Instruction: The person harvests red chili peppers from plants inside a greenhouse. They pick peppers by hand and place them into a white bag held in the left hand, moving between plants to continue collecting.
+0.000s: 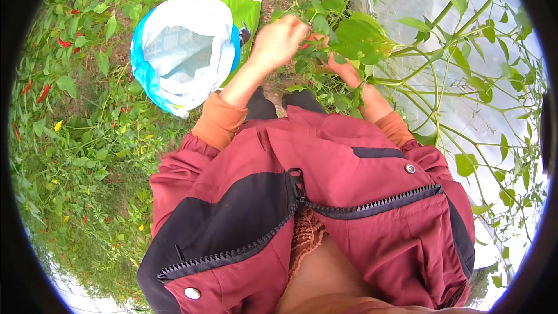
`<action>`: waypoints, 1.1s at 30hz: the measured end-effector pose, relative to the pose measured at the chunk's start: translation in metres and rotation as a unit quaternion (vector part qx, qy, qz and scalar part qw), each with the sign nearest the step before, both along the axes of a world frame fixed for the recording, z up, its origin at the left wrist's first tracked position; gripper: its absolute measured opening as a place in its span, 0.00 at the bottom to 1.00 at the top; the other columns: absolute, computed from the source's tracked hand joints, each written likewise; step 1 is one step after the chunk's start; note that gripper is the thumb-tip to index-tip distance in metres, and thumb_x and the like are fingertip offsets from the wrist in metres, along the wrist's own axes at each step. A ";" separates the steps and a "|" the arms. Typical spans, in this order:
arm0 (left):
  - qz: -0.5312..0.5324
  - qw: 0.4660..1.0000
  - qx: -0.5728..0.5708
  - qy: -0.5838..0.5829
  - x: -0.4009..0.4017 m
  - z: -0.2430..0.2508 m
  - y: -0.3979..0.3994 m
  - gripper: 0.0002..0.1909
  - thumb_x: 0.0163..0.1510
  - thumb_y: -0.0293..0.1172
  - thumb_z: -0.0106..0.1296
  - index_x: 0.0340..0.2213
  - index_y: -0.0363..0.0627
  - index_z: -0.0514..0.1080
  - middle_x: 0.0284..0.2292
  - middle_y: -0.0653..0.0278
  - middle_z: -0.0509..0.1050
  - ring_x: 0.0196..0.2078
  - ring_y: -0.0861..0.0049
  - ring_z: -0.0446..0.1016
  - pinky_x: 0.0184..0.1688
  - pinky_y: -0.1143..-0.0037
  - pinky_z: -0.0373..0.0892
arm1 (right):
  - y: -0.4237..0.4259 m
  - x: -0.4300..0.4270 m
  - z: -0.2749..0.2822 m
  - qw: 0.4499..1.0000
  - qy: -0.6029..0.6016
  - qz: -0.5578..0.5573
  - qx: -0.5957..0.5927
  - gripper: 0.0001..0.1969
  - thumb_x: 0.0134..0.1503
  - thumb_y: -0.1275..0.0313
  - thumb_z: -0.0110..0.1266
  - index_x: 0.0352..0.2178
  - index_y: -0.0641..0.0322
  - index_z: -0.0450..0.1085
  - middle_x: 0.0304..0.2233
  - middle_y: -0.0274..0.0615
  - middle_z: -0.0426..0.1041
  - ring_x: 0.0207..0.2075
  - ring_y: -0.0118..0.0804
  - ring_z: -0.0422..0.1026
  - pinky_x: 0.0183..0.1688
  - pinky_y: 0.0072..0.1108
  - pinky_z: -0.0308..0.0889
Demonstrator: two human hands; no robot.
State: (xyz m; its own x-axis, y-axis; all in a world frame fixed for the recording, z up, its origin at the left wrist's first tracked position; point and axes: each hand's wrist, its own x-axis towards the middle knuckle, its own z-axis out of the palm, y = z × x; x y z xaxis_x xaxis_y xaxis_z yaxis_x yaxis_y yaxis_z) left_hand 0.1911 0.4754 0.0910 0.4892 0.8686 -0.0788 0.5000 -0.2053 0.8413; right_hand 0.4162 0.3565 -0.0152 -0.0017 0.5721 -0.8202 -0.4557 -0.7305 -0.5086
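Note:
My left hand (279, 41) is raised just right of an open plastic bag; its fingers are bent and blurred, and what they hold cannot be told. My right hand (343, 69) reaches among the leaves of a chili plant (311, 59), partly covered by foliage. A red chili pepper (304, 46) hangs between the two hands. The white plastic bag (150, 65), with blue and green on its outside, stands with its mouth wide and faces up; its inside looks pale, with no peppers visible.
Dense chili plants (100, 152) with red peppers spread along the left. Clear plastic sheeting (418, 109) rises on the right, crossed by long leafy stems (453, 35). Patches of bare soil show near the bag and my dark-clad legs (261, 105).

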 end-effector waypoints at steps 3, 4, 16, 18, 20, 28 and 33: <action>-0.114 0.983 0.043 0.138 0.018 -0.009 -0.015 0.12 0.46 0.39 0.47 0.24 0.41 0.69 0.26 0.54 0.69 0.30 0.59 0.70 0.30 0.66 0.66 | 0.020 -0.026 0.049 0.896 -0.256 0.276 0.237 0.07 0.49 0.74 0.47 0.32 0.61 0.66 0.32 0.39 0.67 0.33 0.34 0.66 0.33 0.24 0.64; -0.112 0.980 0.036 0.158 0.021 -0.014 -0.016 0.11 0.45 0.37 0.47 0.26 0.42 0.67 0.25 0.54 0.69 0.29 0.58 0.70 0.29 0.65 0.66 | 0.031 -0.033 0.049 0.860 -0.321 0.307 0.250 0.06 0.50 0.73 0.46 0.30 0.62 0.66 0.29 0.42 0.67 0.31 0.36 0.67 0.31 0.26 0.64; -0.063 0.979 0.148 0.127 0.021 -0.032 -0.019 0.18 0.39 0.23 0.51 0.35 0.45 0.60 0.27 0.58 0.64 0.26 0.62 0.69 0.24 0.67 0.65 | 0.054 -0.041 0.035 0.845 -0.355 0.339 0.213 0.14 0.55 0.67 0.38 0.30 0.71 0.63 0.21 0.46 0.65 0.24 0.37 0.61 0.30 0.26 0.57; -0.079 0.974 0.168 0.128 0.020 -0.030 -0.018 0.15 0.38 0.23 0.49 0.31 0.44 0.61 0.26 0.58 0.64 0.26 0.61 0.69 0.25 0.68 0.66 | 0.050 -0.039 0.037 0.842 -0.345 0.355 0.216 0.14 0.55 0.67 0.39 0.31 0.70 0.62 0.22 0.46 0.65 0.25 0.37 0.62 0.31 0.26 0.58; -0.101 0.971 0.183 0.115 0.018 -0.028 -0.017 0.10 0.37 0.23 0.49 0.26 0.43 0.62 0.24 0.58 0.64 0.26 0.62 0.69 0.26 0.69 0.66 | 0.047 -0.037 0.040 0.845 -0.337 0.346 0.231 0.14 0.54 0.66 0.40 0.32 0.70 0.62 0.22 0.46 0.66 0.26 0.37 0.62 0.31 0.26 0.58; -0.147 0.983 -0.106 -0.018 0.019 -0.001 -0.019 0.10 0.46 0.33 0.47 0.26 0.37 0.64 0.23 0.54 0.69 0.24 0.61 0.68 0.27 0.70 0.64 | 0.038 -0.020 0.050 0.857 -0.353 0.268 0.263 0.17 0.50 0.64 0.45 0.37 0.68 0.60 0.25 0.46 0.67 0.29 0.37 0.64 0.33 0.26 0.59; -0.035 0.955 -0.225 -0.188 0.019 0.010 -0.024 0.16 0.52 0.40 0.43 0.24 0.36 0.63 0.17 0.61 0.64 0.19 0.76 0.62 0.24 0.75 0.61 | 0.067 0.011 0.056 0.841 -0.440 0.171 0.264 0.21 0.48 0.62 0.49 0.39 0.67 0.59 0.27 0.46 0.67 0.30 0.37 0.65 0.35 0.26 0.60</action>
